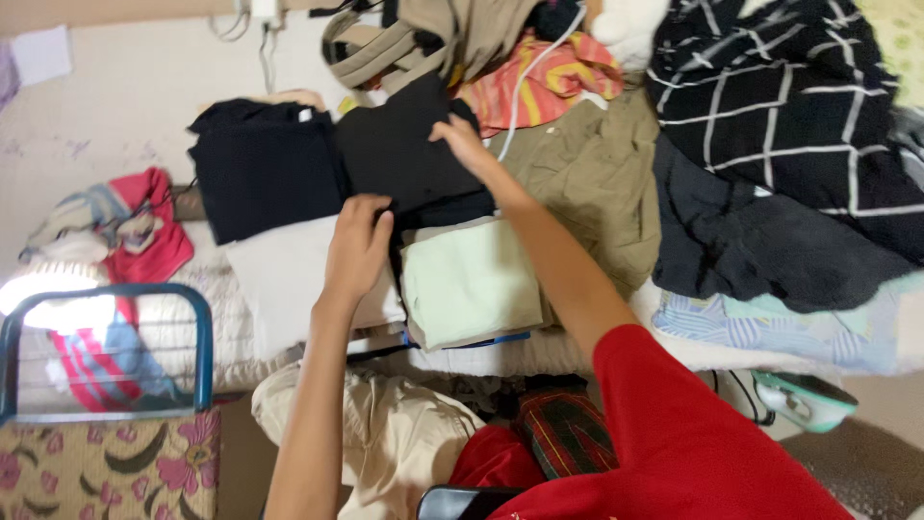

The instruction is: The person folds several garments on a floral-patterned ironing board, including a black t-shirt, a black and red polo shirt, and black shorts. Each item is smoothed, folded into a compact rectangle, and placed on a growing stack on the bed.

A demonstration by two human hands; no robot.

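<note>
At centre of the bed (pixel 289 279), folded black garment (pixel 399 154), left hand (pixel 358 248) clamped on its near edge, right hand (pixel 465 143) pressing flat on its far corner, fingers together. At nine o'clock of it, black folded stack (pixel 260 178); at six o'clock, pale green folded cloth (pixel 470 284); at three o'clock, olive garment (pixel 597 183).
</note>
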